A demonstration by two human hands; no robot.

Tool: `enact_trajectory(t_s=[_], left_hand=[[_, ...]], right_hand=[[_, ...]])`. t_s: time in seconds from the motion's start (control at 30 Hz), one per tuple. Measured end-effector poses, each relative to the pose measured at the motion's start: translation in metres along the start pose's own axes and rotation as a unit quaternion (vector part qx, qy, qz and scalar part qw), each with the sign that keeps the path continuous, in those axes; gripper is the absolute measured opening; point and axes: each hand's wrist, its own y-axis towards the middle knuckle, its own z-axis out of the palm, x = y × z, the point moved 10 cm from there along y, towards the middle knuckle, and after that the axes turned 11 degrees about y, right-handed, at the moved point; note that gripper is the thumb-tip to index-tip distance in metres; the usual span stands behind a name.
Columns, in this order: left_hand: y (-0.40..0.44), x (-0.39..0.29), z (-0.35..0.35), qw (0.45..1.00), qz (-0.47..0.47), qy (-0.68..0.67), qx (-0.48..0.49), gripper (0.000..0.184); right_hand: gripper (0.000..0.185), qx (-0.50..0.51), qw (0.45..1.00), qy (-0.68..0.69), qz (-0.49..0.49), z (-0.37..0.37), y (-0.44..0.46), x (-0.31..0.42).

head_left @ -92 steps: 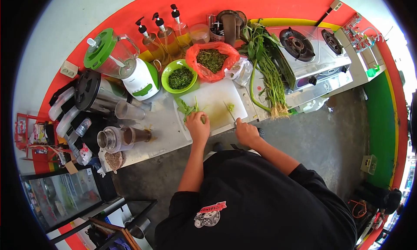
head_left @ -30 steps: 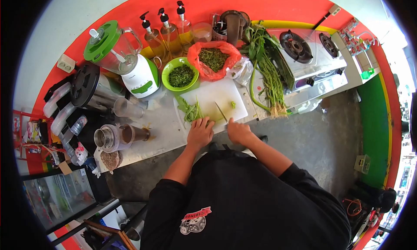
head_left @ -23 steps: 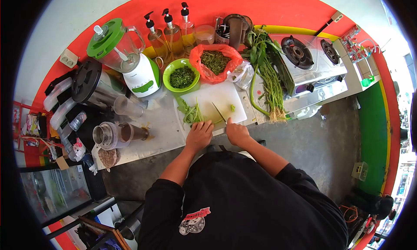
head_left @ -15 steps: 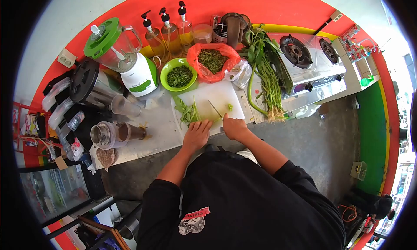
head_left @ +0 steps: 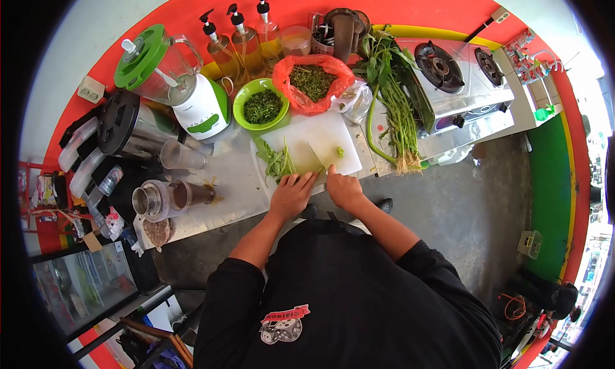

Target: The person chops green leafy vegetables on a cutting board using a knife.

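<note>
A white cutting board point(head_left: 330, 131) lies in front of me with leafy greens point(head_left: 275, 161) on its left side. My left hand point(head_left: 293, 195) is at the board's near edge, its fingers bent over the stem ends of the greens; the fingertips are partly hidden. Just right of it, my right hand point(head_left: 344, 188) is closed round the handle of a knife point(head_left: 314, 154). The blade points away from me and slants left, close beside the left fingertips. A small cut green piece point(head_left: 340, 152) sits right of the blade.
Behind the board stand a green bowl point(head_left: 286, 116) and a red plastic bag point(head_left: 282, 81), both with chopped greens. A bundle of rooted greens point(head_left: 400, 119) lies right, beside the gas stove point(head_left: 467, 93). Left are a blender point(head_left: 202, 109), a clear cup point(head_left: 176, 154) and pump bottles point(head_left: 246, 45).
The camera view has shifted slightly. Both hands stay close together at the board's near edge, with the knife still in the right hand and its blade a little differently angled.
</note>
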Motion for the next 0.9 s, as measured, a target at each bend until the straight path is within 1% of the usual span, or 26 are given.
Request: enact_trajectory(t_s=[0.13, 0.23, 0.3, 0.47, 0.53, 0.57, 0.63, 0.73, 0.77, 0.83, 0.9], left_hand=[[0.0, 0.003, -0.005, 1.0, -0.012, -0.019, -0.007, 0.052], [0.002, 0.005, -0.003, 0.999, -0.017, -0.026, 0.008, 0.052], [0.001, 0.005, 0.0, 0.998, -0.025, -0.048, 0.019, 0.052], [-0.003, 0.009, -0.001, 0.998, -0.043, -0.05, -0.01, 0.051], [-0.004, 0.012, 0.002, 0.997, -0.05, -0.053, -0.013, 0.051], [-0.004, 0.013, 0.004, 0.997, -0.056, -0.058, -0.011, 0.051], [-0.003, 0.015, 0.004, 0.996, -0.063, -0.062, -0.009, 0.052], [-0.001, 0.017, 0.006, 0.995, -0.075, -0.07, 0.016, 0.053], [-0.001, 0.018, 0.005, 0.993, -0.084, -0.083, 0.015, 0.052], [0.001, 0.017, 0.0, 0.991, -0.088, -0.098, 0.016, 0.052], [0.002, 0.019, -0.001, 0.991, -0.098, -0.09, 0.023, 0.046]], right_hand=[[0.031, 0.01, 0.999, -0.023, -0.024, -0.001, -0.004, 0.003], [0.03, 0.01, 0.999, -0.02, 0.038, 0.009, -0.013, 0.0], [0.031, 0.011, 0.999, -0.012, 0.028, 0.008, -0.005, 0.002], [0.035, 0.019, 1.0, -0.014, -0.01, -0.001, 0.007, 0.003], [0.03, 0.053, 0.998, -0.043, 0.001, 0.0, -0.005, 0.005], [0.03, 0.053, 0.998, -0.044, -0.001, 0.004, -0.009, 0.007], [0.036, 0.058, 0.998, -0.027, 0.029, 0.011, -0.017, 0.005], [0.039, 0.043, 0.998, -0.003, 0.035, 0.008, -0.006, 0.008], [0.039, 0.044, 0.998, -0.002, 0.036, 0.006, -0.001, 0.006], [0.04, 0.019, 1.0, -0.02, -0.004, 0.0, 0.008, 0.009], [0.039, 0.038, 0.999, -0.023, 0.006, 0.006, 0.002, 0.006]])
